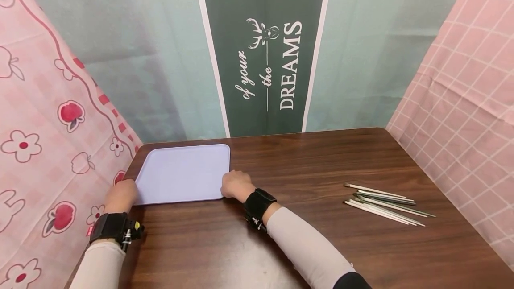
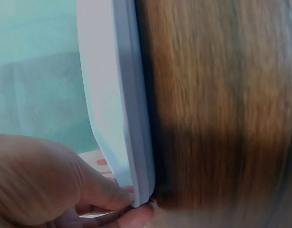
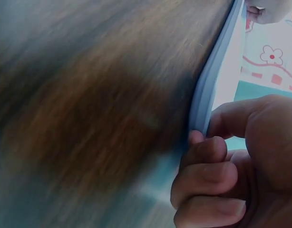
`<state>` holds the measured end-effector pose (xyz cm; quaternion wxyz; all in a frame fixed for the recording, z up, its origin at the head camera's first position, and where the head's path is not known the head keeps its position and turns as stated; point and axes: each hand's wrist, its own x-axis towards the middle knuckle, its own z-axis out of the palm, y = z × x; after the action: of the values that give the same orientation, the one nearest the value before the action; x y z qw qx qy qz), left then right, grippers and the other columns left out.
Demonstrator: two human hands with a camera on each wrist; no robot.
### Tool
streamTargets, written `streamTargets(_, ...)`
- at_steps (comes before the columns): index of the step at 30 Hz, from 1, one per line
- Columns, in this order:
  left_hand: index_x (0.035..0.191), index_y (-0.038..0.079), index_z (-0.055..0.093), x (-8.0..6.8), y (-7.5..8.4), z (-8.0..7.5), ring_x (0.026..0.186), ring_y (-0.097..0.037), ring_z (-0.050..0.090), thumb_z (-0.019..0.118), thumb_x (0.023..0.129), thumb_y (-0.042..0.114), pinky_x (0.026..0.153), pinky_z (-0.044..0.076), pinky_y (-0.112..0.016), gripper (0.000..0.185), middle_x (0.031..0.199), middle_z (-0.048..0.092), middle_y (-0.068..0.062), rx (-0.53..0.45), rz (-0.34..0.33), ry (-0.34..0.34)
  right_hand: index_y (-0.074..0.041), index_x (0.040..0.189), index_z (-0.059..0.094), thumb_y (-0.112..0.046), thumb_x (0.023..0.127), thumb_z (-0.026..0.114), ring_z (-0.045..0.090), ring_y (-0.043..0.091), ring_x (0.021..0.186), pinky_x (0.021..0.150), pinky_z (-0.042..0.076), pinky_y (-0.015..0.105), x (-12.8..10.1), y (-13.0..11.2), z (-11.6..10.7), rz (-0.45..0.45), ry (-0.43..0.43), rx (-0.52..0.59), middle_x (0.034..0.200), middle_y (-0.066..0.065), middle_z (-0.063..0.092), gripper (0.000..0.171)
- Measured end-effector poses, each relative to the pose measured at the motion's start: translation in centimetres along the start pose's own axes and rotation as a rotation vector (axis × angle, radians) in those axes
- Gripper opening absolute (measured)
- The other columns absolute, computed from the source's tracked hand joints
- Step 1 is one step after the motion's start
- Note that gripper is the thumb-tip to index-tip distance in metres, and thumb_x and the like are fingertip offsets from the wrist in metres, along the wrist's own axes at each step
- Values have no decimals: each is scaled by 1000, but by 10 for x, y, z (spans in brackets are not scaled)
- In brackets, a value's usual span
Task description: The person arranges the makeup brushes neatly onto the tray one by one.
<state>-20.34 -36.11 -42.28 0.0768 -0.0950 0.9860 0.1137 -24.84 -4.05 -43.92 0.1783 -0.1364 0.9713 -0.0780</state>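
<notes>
Hands pinch the tray [image 1: 182, 173] at two corners: left hand [image 1: 120, 195], right hand [image 1: 237, 185], maybe to lift it level off the table [image 1: 321, 164].

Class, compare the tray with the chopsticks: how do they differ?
The tray is one broad, flat, pale lilac piece; the chopsticks are many thin sticks. The left hand and right hand grip the tray; the chopsticks lie untouched. Both rest on the table.
</notes>
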Motion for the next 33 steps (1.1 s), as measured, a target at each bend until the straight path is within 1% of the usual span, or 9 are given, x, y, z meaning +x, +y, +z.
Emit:
streamTargets(3, 90, -15, 62, -2, 5, 0, 71, -35, 52, 47, 90, -2, 67, 45, -46, 20, 81, 60, -25, 22, 33, -4, -11, 84, 70, -27, 93, 63, 58, 20, 72, 61, 50, 36, -4, 5, -2, -7, -2, -20, 86, 6, 65, 20)
streamTargets(6, 89, -14, 62, -3, 10, 1, 71, -34, 51, 47, 90, -3, 66, 44, -45, 18, 80, 59, -23, 28, 35, -27, -11, 85, 71, -28, 93, 63, 59, 20, 74, 62, 51, 37, -7, 11, -2, -8, 6, -35, 90, 5, 66, 20)
streamTargets(14, 98, -16, 58, -7, 25, 5, 73, -35, 53, 48, 92, 0, 64, 44, -43, 20, 83, 56, -23, -1, 21, -104, -10, 89, 72, -26, 92, 64, 58, 20, 78, 63, 51, 37, -19, 28, -5, 20, -14, -70, 94, 6, 66, 19)
streamTargets(18, 100, -16, 57, -12, 34, 8, 74, -35, 53, 53, 90, 0, 66, 44, -43, 20, 82, 56, -21, 6, 47, -104, -10, 89, 73, -26, 92, 63, 58, 20, 80, 64, 51, 37, -26, 38, -5, 15, -15, -88, 96, 7, 67, 19)
streamTargets(20, 99, -16, 58, -15, 39, 9, 73, -34, 53, 54, 88, 0, 66, 44, -43, 19, 81, 56, -21, 18, 60, -101, -10, 89, 73, -25, 92, 63, 58, 21, 80, 64, 51, 37, -30, 43, -5, 14, -17, -87, 96, 7, 67, 19)
streamTargets(23, 97, -16, 58, -20, 48, 11, 72, -33, 53, 55, 86, 0, 65, 44, -43, 19, 80, 57, -20, 41, 75, -91, -9, 86, 72, -25, 92, 62, 57, 21, 78, 65, 51, 37, -36, 51, -5, 10, -16, -83, 93, 7, 66, 19)
streamTargets(26, 95, -14, 59, -24, 55, 13, 72, -33, 52, 55, 84, 0, 65, 44, -43, 18, 80, 57, -20, 51, 84, -89, -9, 80, 69, -24, 92, 62, 57, 20, 74, 63, 51, 37, -42, 59, -4, 5, -10, -87, 87, 6, 65, 20)
streamTargets(29, 92, -12, 60, -28, 63, 16, 71, -32, 52, 55, 84, 0, 64, 44, -42, 15, 80, 57, -19, 40, 79, -97, -10, 75, 66, -23, 91, 62, 57, 20, 71, 61, 51, 36, -49, 68, -2, 13, -10, -90, 82, 5, 63, 21)
streamTargets(33, 89, -9, 62, -34, 72, 22, 70, -31, 52, 54, 86, 0, 64, 44, -41, 12, 78, 57, -16, 35, 89, -103, -11, 73, 65, -21, 89, 63, 56, 20, 71, 60, 50, 37, -57, 78, -2, 28, -10, -87, 82, 5, 62, 20)
